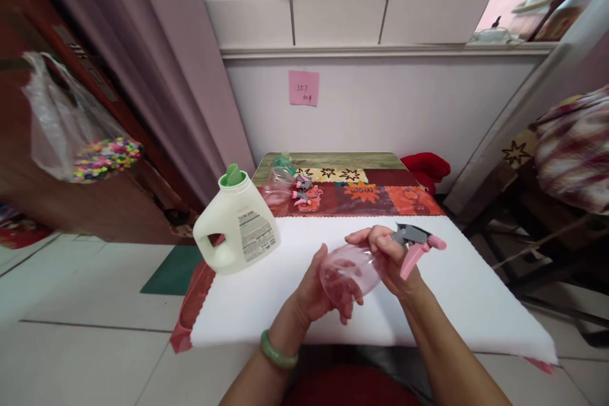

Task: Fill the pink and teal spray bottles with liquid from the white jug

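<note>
Head view: left hand (pixel 318 290) cups the pink spray bottle (pixel 349 271), right hand (pixel 394 261) grips its neck by the trigger head (pixel 417 241), just above the worktop (pixel 457 295). Head looks still fitted and the bottle empty. Detergent jug (pixel 238 228), capped, sits left of the left hand; spare sprayers (pixel 288 189) lie beyond both hands.

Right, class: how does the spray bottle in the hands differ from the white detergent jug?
The spray bottle is clear pink; the detergent jug is opaque white. The spray bottle lies sideways in the left hand and right hand; the detergent jug stands upright on the table. Both look plastic.
</note>
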Available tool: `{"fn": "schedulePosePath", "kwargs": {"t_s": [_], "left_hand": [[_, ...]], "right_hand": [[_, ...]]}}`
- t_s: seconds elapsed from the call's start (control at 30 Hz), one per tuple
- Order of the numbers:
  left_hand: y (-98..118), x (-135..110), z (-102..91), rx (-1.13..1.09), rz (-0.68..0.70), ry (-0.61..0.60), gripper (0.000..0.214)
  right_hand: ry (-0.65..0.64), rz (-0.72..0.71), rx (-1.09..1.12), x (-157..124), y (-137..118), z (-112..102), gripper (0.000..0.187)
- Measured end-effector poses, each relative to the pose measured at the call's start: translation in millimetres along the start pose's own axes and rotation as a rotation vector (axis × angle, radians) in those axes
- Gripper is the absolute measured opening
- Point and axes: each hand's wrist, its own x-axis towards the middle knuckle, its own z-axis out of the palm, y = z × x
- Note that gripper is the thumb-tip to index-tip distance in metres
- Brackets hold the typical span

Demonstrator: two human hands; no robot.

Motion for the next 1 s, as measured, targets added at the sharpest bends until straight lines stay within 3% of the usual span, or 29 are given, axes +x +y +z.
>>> {"fn": "schedulePosePath", "kwargs": {"t_s": [0.03,0.1,0.17,0.3,0.4,0.47,0.6,0.7,0.77,0.83,0.9,1.0], "left_hand": [[-2.1,1.9,-2.0,-0.076,-0.078,-0.035,0.099],[-5.7,4.8,-2.6,-0.136,-0.089,-0.008,0.11],[-7.4,5.9,0.7,-0.11,0.054,0.122,0.108],[-6.7,4.8,9.2,0.071,0.448,0.428,0.082],[-6.8,4.9,12.3,0.273,0.565,0.45,0.104],[-7.9,5.7,12.5,0.319,0.593,0.42,0.101],[-8.9,4.5,6.4,0.21,0.55,0.381,0.089],[-8.5,1.1,-2.4,0.102,0.293,0.266,0.073],[-9.3,-0.2,-6.8,0.019,0.043,0.147,0.095],[-11.2,0.2,-8.3,-0.048,-0.116,0.055,0.114],[-13.5,1.8,-7.4,-0.078,-0.113,0.055,0.112],[-16.2,3.9,-5.3,-0.013,0.099,0.206,0.088]], "right_hand": [[-0.022,0.003,-0.017,0.4,0.8,1.0,0.032],[-0.002,-0.005,-0.05,1.8,3.9,2.6,0.034],[0.109,-0.033,-0.075,4.0,7.8,3.6,0.035],[0.406,-0.086,-0.068,9.6,13.6,7.0,0.036],[0.498,-0.092,-0.003,12.2,15.8,12.5,0.041],[0.488,-0.077,0.001,12.1,16.8,15.8,0.042],[0.395,-0.042,-0.049,8.2,15.0,17.1,0.041],[0.248,0.002,-0.083,3.2,8.7,15.7,0.045],[0.149,0.029,-0.071,0.6,4.1,14.7,0.043],[0.104,0.058,-0.042,0.1,1.3,13.2,0.042],[0.129,0.086,-0.033,1.6,1.0,10.9,0.042],[0.22,0.09,-0.039,5.7,3.1,7.4,0.038]]}}
